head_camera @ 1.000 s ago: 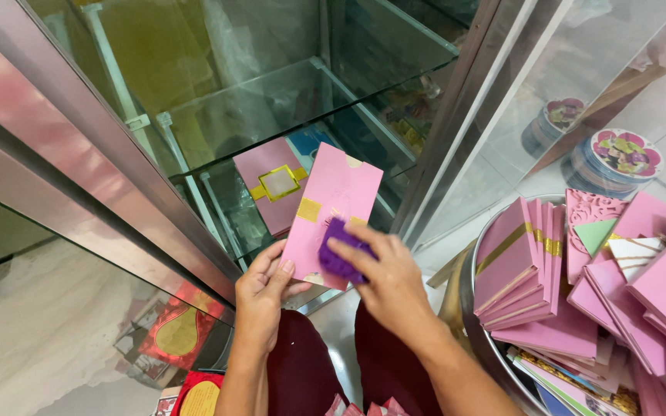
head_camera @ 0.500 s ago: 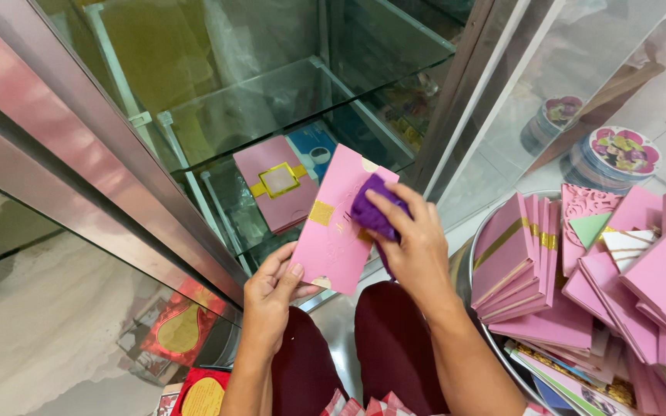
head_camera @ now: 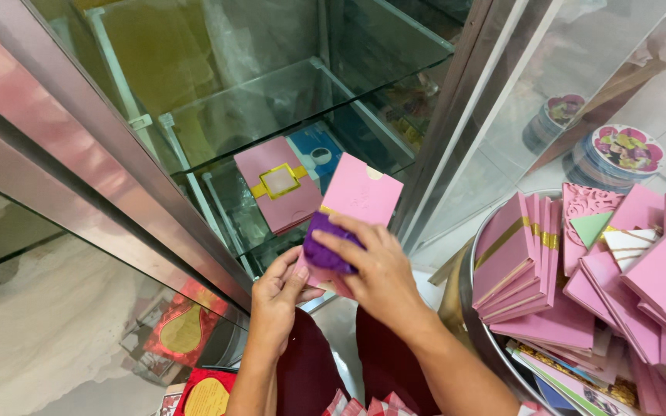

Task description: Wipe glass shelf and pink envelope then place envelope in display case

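From the head view we see the left hand (head_camera: 275,296) pinching the lower edge of a pink envelope (head_camera: 360,196), held tilted in front of a glass cabinet (head_camera: 271,100). The right hand (head_camera: 375,266) presses a purple cloth (head_camera: 325,250) against the envelope's lower face — fingers curled over the cloth, gripping it. To the right a round metal tray (head_camera: 472,308) holds stacked pink cards (head_camera: 541,270); inside the cabinet lies another pink card with a gold band (head_camera: 275,185).

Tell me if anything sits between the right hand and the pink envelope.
Yes: a purple cloth lies under the right hand, pressed against the pink envelope. The left hand grips the envelope's lower edge directly, nothing between.
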